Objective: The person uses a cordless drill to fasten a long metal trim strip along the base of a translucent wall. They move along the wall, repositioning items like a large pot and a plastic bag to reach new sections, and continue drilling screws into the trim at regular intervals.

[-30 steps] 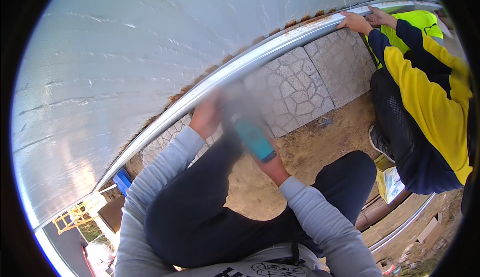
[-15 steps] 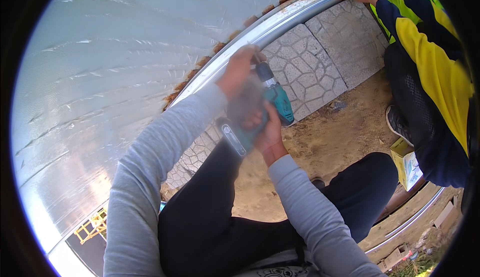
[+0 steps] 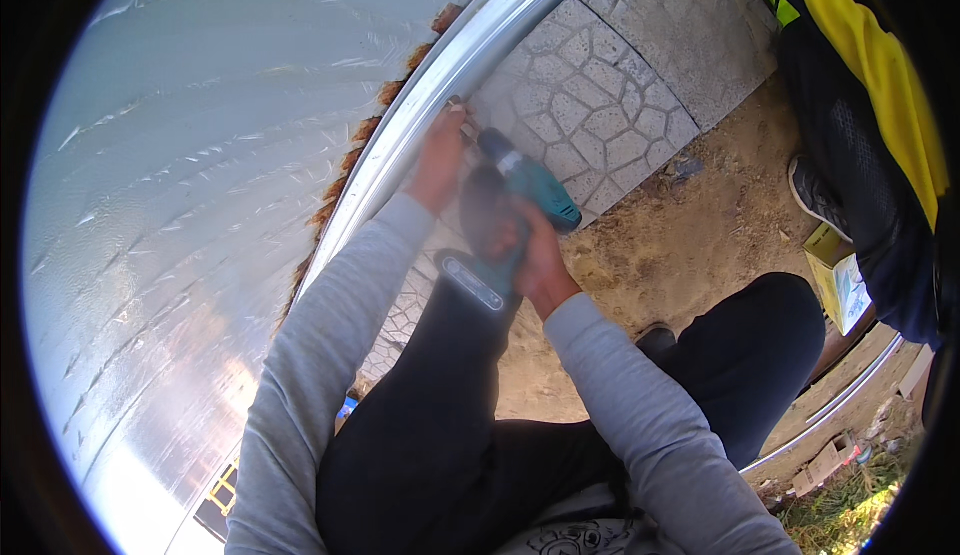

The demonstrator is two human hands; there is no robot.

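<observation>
My right hand is wrapped round the grip of a teal and black cordless drill. The drill's chuck end points up and left, toward the silver metal rail. My left hand is beside the rail, just left of the chuck, with its fingers drawn together at the tip. Whatever those fingers pinch is too small and hazy to make out. A smeared patch blurs the middle of the drill and part of the right hand's fingers.
Left of the rail spreads a large glossy sheet, with rusty brown pieces along its edge. Stone-patterned slabs border bare soil. At right, a co-worker's leg stands near a yellow box.
My view has shifted, and the co-worker's hands on the rail have left it. My left hand and the drill tip sit a little further left in the picture. The right hand keeps its grip.
</observation>
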